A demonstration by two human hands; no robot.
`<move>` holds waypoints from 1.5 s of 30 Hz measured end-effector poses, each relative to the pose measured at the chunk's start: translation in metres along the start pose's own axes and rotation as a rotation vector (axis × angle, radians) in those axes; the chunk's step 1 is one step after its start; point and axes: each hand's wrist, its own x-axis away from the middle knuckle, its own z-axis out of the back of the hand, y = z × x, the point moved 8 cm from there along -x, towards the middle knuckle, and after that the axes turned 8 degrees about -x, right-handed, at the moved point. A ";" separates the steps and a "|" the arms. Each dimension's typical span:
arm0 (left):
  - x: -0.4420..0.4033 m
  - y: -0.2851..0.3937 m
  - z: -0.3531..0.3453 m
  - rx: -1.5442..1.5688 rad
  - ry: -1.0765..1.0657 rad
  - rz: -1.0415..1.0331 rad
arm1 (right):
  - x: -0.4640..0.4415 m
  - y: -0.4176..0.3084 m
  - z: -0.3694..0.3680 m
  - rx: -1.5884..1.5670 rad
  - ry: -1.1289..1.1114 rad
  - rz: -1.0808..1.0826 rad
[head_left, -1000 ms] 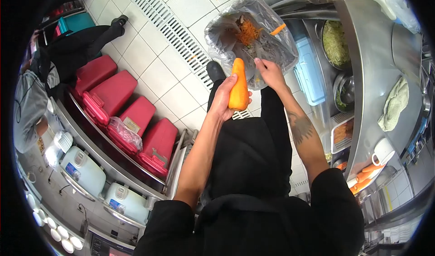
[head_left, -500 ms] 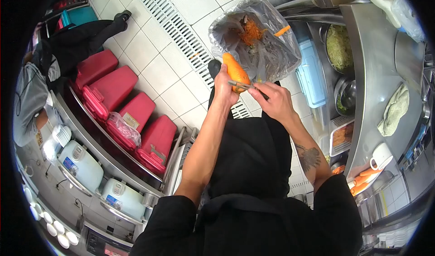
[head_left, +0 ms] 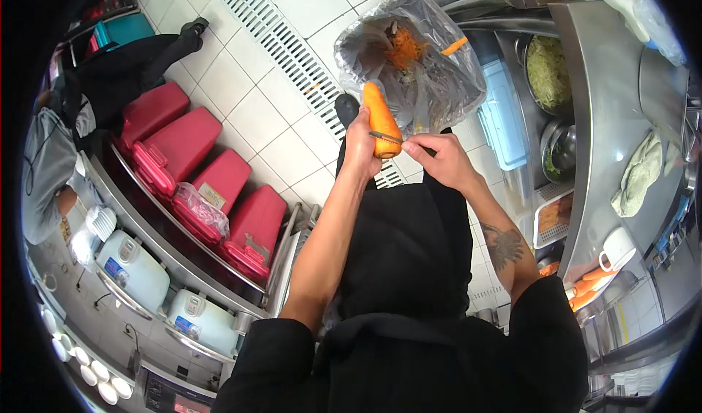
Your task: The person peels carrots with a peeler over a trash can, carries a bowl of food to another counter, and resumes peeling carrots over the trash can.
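Note:
A large orange carrot (head_left: 380, 119) stands tilted in my left hand (head_left: 360, 148), whose fingers wrap round its lower left side. My right hand (head_left: 444, 160) is closed on the handle of a peeler (head_left: 385, 136), and the peeler's metal blade lies across the carrot near its thick end. Just beyond the carrot's tip is a bin lined with a clear plastic bag (head_left: 446, 91). Orange peelings (head_left: 403, 49) lie inside it, and one strip (head_left: 454, 46) rests on the bag near its right side.
Red lidded bins (head_left: 184, 146) line the left, with another person (head_left: 51, 164) beyond them. At right a steel counter (head_left: 599, 120) holds a cloth (head_left: 638, 175), a white mug (head_left: 618, 250) and carrots (head_left: 587, 284). Below it are a pot of shredded food (head_left: 547, 75) and a blue lid (head_left: 503, 117).
Over the last second my right hand came down to the carrot with the peeler. Since half a second ago the carrot has turned more upright, and the blade remains near its thick end.

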 end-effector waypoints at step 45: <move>0.000 0.011 0.002 0.030 0.126 0.010 | -0.001 -0.016 0.007 0.170 0.060 0.063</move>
